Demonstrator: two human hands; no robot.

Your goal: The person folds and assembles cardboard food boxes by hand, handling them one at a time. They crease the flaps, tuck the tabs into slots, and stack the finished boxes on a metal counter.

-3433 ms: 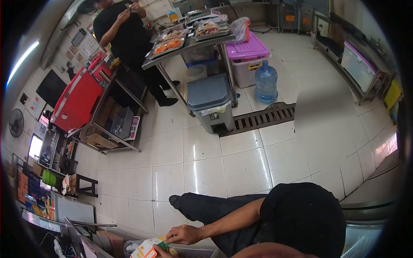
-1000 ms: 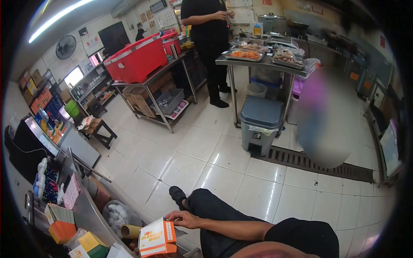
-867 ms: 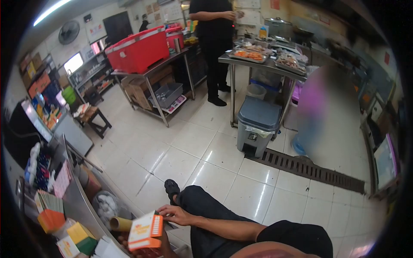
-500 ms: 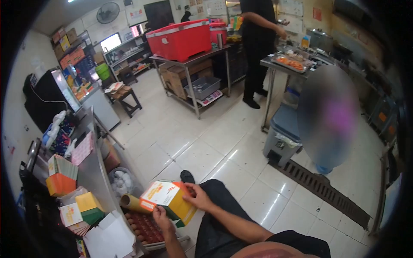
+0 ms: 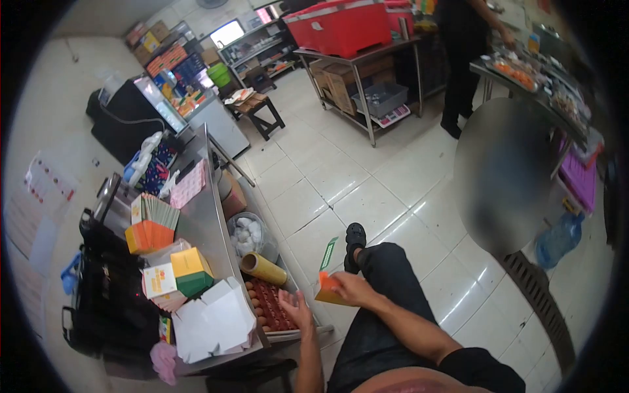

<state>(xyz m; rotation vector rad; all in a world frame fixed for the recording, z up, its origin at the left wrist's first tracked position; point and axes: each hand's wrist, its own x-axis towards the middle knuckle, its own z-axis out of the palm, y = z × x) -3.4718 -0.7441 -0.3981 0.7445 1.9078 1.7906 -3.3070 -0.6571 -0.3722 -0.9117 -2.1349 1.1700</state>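
Observation:
My right hand (image 5: 354,288) grips a small cardboard box (image 5: 329,296) with orange and yellow sides, held above my right thigh. A green flap stands up from the far side of the box. Apart from it, my left hand (image 5: 298,310) is open with its fingers spread, holding nothing, above a red egg tray (image 5: 276,306) with brown eggs. Nearby on the metal table (image 5: 196,226) lie flat white box blanks (image 5: 213,322), a yellow, green and white stack of boxes (image 5: 177,275) and an orange stack (image 5: 152,232).
Below the table edge are a yellow roll (image 5: 263,267) and a clear bin (image 5: 252,232) of white items. A red cooler (image 5: 341,29) stands on a far metal table. Another person (image 5: 462,59) works at the back right. A blue water bottle (image 5: 559,241) lies near a floor grate (image 5: 534,288).
My left hand has let go of the box and opened. My right hand has turned the box, so its white printed face no longer shows. The view has swung left.

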